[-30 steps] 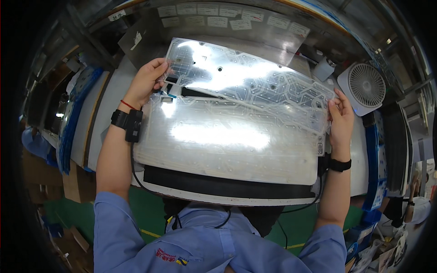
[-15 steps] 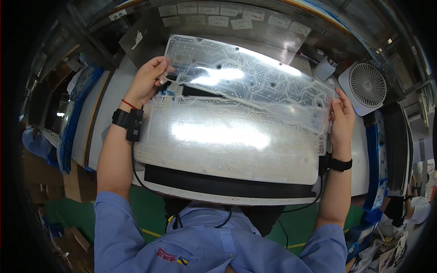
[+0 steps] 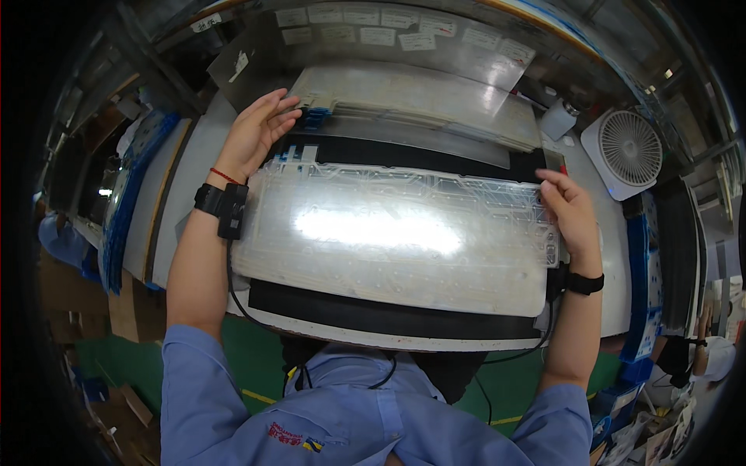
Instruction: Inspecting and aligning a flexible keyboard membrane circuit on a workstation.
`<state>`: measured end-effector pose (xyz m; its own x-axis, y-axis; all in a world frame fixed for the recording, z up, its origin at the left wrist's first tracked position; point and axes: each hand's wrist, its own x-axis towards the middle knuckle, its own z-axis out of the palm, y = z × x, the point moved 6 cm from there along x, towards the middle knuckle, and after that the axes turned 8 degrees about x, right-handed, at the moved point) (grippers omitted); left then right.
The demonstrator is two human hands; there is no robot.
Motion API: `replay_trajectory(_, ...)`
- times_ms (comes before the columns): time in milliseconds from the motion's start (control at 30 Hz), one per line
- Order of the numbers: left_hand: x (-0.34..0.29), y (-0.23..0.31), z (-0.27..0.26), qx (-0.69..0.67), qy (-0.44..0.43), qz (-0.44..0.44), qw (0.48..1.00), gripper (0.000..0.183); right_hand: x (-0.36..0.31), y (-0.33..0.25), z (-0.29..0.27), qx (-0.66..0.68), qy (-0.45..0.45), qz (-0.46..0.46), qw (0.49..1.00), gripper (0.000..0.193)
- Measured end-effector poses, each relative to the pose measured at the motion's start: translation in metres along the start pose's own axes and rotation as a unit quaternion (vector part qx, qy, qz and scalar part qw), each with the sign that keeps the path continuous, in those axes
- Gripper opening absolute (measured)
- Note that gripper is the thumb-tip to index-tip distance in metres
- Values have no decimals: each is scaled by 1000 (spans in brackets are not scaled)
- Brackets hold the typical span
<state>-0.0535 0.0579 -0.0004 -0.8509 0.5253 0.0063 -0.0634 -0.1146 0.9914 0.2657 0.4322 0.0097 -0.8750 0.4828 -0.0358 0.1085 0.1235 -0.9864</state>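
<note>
A stack of clear plastic sheets printed with circuit traces (image 3: 388, 256) lies in front of me on a black mat (image 3: 373, 307). Behind it is a second stack of similar sheets (image 3: 420, 97), with blue tabs (image 3: 314, 118) at its left end. My left hand (image 3: 264, 128) hovers by that left end, fingers apart and holding nothing. Over at the front stack's far right corner is my right hand (image 3: 569, 206), also empty, its fingers stretched and parted. Whether its fingertips touch the sheet edge is hard to make out.
A white fan (image 3: 622, 147) stands at the back right beside a small white bottle (image 3: 559, 118). A metal panel with paper labels (image 3: 377, 36) rises behind the stacks. Blue trays (image 3: 643, 272) line the right side; stacked boards (image 3: 144, 194) stand left. A black cable (image 3: 233, 283) hangs from my left wrist.
The clear circuit sheet that both hands held raised now lies on the back stack. Both hands have let go of it, and my right hand has come slightly nearer.
</note>
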Motion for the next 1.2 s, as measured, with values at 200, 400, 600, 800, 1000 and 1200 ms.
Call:
replay_trajectory(200, 4, -8, -8, 9, -18, -6, 1000, 26, -3, -4, -1, 1, 34, -76, 997, 10)
replay_trajectory(400, -2, -4, 10, 33, -140, -48, 988, 31, 1, -6, -9, 55, 82, -107, 989, 12)
replay_trajectory(600, -7, -5, 19, 122, -145, -28, 982, 25, 3, 1, -23, 69, 146, -107, 981, 15)
replay_trajectory(800, -1, -2, 13, 108, -113, 10, 988, 21, 0, -7, -17, 96, 159, -110, 976, 17)
replay_trajectory(1000, 0, 0, 10, 67, -23, 9, 997, 18, 3, -3, -21, 101, 129, -102, 981, 19)
replay_trajectory(1200, 1, -1, 3, 82, -32, 5, 996, 17, 4, -1, -24, 103, 137, -107, 979, 19)
